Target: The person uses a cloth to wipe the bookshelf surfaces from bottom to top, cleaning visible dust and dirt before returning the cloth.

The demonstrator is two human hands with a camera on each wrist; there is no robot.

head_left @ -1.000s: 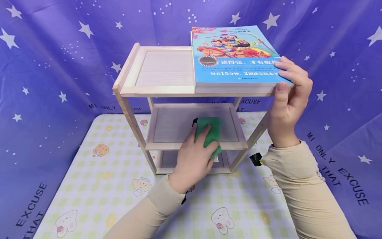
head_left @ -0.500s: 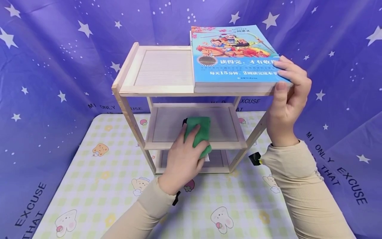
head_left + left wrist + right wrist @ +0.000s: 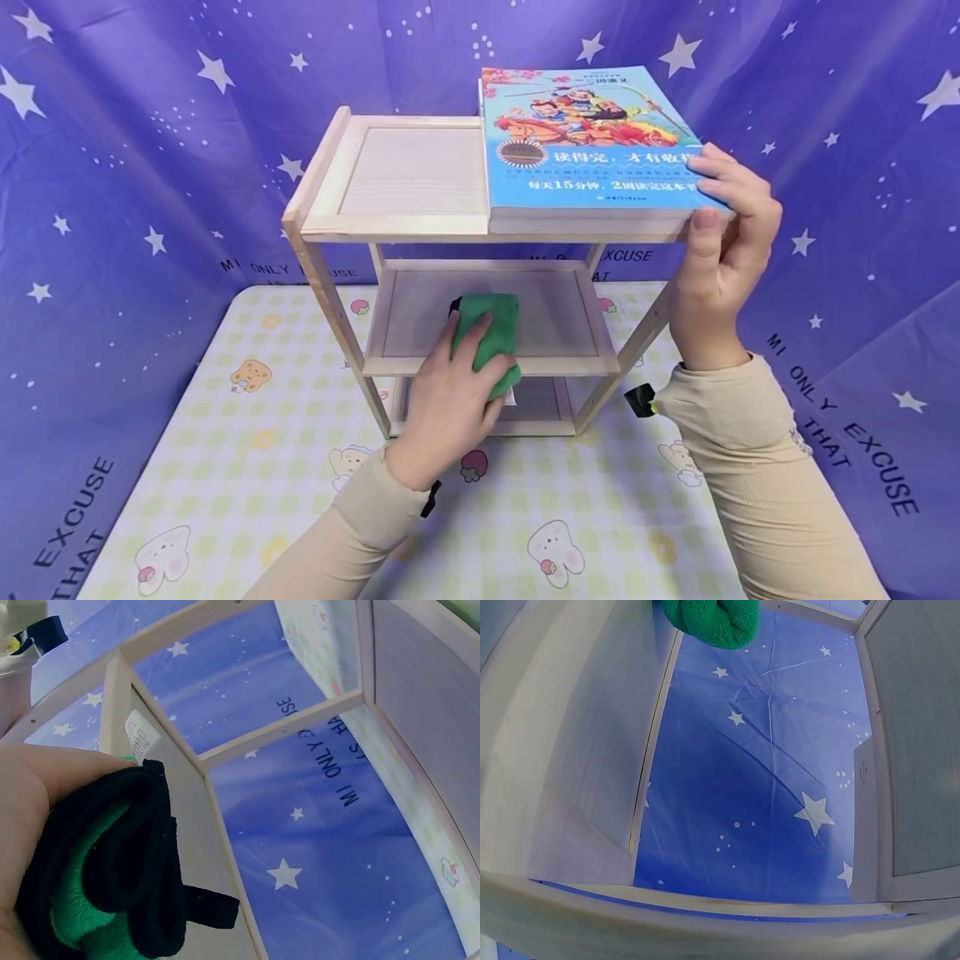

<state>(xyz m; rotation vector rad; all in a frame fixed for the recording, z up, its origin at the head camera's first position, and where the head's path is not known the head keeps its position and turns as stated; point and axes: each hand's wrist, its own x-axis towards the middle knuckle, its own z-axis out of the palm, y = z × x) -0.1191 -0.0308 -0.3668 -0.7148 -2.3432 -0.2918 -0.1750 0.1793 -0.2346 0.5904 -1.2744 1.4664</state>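
Note:
My left hand (image 3: 447,404) holds a folded green cloth (image 3: 491,321) flat against the middle board (image 3: 558,321) of a three-tier wooden shelf (image 3: 322,292). Its fingers spread over the top of the cloth. Seen from the left wrist, the cloth's folds have black edging (image 3: 157,847) and a black loop sticks out. My right hand (image 3: 720,267) grips the top tier's front right corner, thumb on the front edge and fingertips over the edge of a blue book (image 3: 592,158). From the right wrist, one end of the cloth (image 3: 716,619) shows at the top.
The shelf stands on a table with a checked, cartoon-printed cover (image 3: 247,467). A purple star-printed curtain (image 3: 150,167) hangs behind and at both sides. The book lies on the right half of the top board (image 3: 412,171). A white label (image 3: 140,735) shows on a board.
My left hand has slid the cloth leftward along the middle board, mostly in the first half second. The right hand, the book and the shelf stay in place.

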